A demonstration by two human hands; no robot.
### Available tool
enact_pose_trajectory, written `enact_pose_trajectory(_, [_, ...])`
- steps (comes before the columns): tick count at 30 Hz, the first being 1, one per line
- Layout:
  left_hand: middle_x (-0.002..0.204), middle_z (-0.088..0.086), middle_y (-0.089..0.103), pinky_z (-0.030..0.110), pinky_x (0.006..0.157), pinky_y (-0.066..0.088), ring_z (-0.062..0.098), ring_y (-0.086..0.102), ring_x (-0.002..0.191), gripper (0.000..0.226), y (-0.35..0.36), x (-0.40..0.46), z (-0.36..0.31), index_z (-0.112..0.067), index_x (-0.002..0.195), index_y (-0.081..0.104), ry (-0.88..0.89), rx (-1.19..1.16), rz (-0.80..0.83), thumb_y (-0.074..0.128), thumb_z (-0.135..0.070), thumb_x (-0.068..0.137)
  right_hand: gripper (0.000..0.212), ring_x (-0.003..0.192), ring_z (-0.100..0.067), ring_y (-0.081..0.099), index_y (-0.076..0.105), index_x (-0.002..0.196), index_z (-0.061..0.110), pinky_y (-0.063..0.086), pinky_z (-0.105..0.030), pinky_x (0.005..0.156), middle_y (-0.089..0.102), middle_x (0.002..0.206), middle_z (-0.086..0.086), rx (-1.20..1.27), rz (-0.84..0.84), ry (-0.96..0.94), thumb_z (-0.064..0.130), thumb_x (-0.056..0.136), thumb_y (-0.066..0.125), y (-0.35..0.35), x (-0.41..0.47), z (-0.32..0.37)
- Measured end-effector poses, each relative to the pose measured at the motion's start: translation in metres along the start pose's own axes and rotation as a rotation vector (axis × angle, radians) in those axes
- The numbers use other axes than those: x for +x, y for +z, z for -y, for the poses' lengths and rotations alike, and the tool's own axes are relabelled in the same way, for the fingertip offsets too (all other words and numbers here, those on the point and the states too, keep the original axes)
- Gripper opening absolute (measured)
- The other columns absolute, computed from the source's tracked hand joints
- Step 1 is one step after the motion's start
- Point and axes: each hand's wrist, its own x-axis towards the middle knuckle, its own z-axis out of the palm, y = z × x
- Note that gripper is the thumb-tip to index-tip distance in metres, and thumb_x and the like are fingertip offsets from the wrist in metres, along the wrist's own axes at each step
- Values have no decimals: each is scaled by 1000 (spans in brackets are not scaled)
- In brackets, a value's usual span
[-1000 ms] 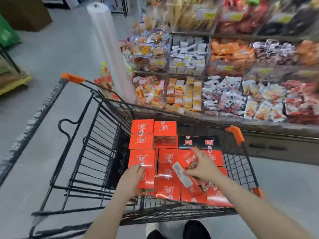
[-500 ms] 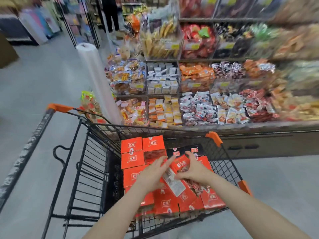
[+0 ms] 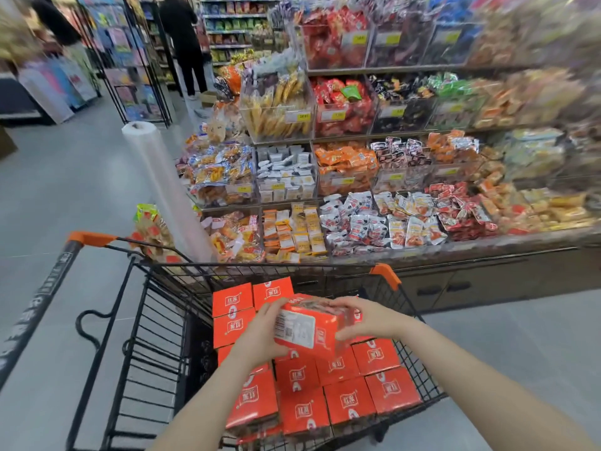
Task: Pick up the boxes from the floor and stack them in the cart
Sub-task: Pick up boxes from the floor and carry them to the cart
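Snack shelves (image 3: pixel 406 151) fill the far side of the aisle, packed with clear bins of wrapped sweets and crisps, yellow price tags on their fronts. Grey floor tiles (image 3: pixel 65 190) run off to my left, where a tall roll of clear plastic bags (image 3: pixel 162 187) stands at the corner of the display. Further back, a person in dark clothes (image 3: pixel 183 43) stands by another shelf, beside a rack of colourful cards.

From my head view, the black wire cart (image 3: pixel 156 336) sits right below me, with orange corner caps and an orange-tipped handle off to my left. Its right half is filled with stacked orange boxes (image 3: pixel 351 385), lying in neat rows with their white logos facing up; two more rows stand behind them toward the far end of the basket.

I hold one orange box (image 3: pixel 309 327) just above that stack, tilted, with its white barcode label turned toward me. My left hand (image 3: pixel 263 333) cups its left end, fingers curled around the edge. My right hand (image 3: pixel 367 317) grips the right end, fingers wrapped over the top and thumb underneath. Both hands are closed around this box, which hangs clear of the boxes below, over the middle of the cart.
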Motion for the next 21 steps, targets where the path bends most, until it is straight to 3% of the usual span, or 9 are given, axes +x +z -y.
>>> enact_pose_trajectory(4, [128, -10, 36, 24, 95, 39, 10, 38, 118, 99, -9, 5, 0, -29, 144, 27, -79, -106, -33, 80, -17, 60, 116, 140, -7, 15, 20, 150, 28, 19, -33, 118, 22, 150, 12, -329, -142, -135, 46, 57, 88, 3, 8, -4])
enact_pose_trajectory(7, [134, -9, 36, 26, 96, 43, 12, 40, 122, 100, -10, 7, 5, -32, 144, 25, -99, -131, -26, 80, -20, 62, 104, 139, -16, 22, 25, 147, 23, 25, -33, 115, 32, 148, 5, -443, -302, -218, 36, 60, 81, 13, 21, -7])
enact_pose_trajectory(11, [139, -10, 37, 30, 95, 47, 12, 47, 117, 114, -10, 8, 28, -36, 149, 10, -155, -103, 45, 85, -32, 63, 99, 128, -17, 31, 29, 144, 21, 34, -27, 103, 40, 137, 6, -473, -323, -184, 43, 59, 76, 17, 32, -3])
enact_pose_trajectory(13, [142, -11, 31, 35, 103, 42, 15, 42, 126, 119, -9, 5, 45, -33, 151, 2, -189, -27, 88, 84, -42, 65, 98, 119, -16, 35, 32, 142, 20, 39, -27, 95, 41, 128, 7, -491, -308, -158, 50, 58, 73, 22, 42, -2])
enact_pose_trajectory(17, [158, 3, 16, 32, 117, 18, 18, 15, 144, 97, 3, -10, 82, -24, 152, 6, -296, 119, 147, 70, -42, 81, 96, 116, -17, 37, 34, 140, 22, 48, -34, 87, 40, 123, 7, -634, -216, -107, 55, 57, 69, 36, 64, -13])
enact_pose_trajectory(21, [158, 0, 16, 32, 118, 17, 17, 14, 145, 79, 15, -21, 105, -23, 152, 12, -345, 134, 147, 58, -41, 90, 95, 120, -16, 34, 32, 142, 20, 46, -33, 92, 39, 130, 5, -650, -139, -83, 50, 61, 71, 48, 94, -18])
